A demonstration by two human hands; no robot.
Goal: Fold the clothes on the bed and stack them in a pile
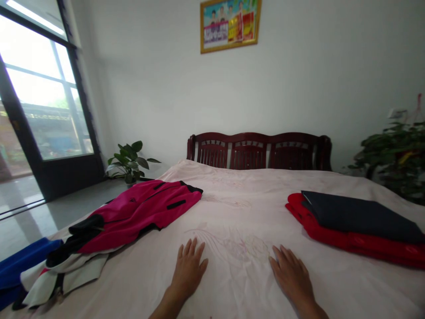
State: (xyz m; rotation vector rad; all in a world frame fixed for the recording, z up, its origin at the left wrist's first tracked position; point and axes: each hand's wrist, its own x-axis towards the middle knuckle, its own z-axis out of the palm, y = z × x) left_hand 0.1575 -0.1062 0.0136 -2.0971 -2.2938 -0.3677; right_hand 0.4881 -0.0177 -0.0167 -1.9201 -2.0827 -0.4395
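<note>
My left hand (190, 266) lies palm down on the pale pink bedsheet (232, 212), its fingers a little spread and nothing held. To its right, my right hand (291, 272) rests the same way, flat and empty, on the same sheet. Left of my hands, a magenta vest (146, 212) with black trim is spread out over white and dark cloth. Beyond the right hand sits a stack: a folded dark navy garment (361, 215) on top of folded red clothing (332, 232).
A blue garment (29, 257) lies at the left edge of the bed. Behind stands a dark red wooden bench back (250, 150). Potted plants (131, 161) flank the bed. A glass door (49, 97) is at left, and a framed picture (230, 24) hangs on the wall.
</note>
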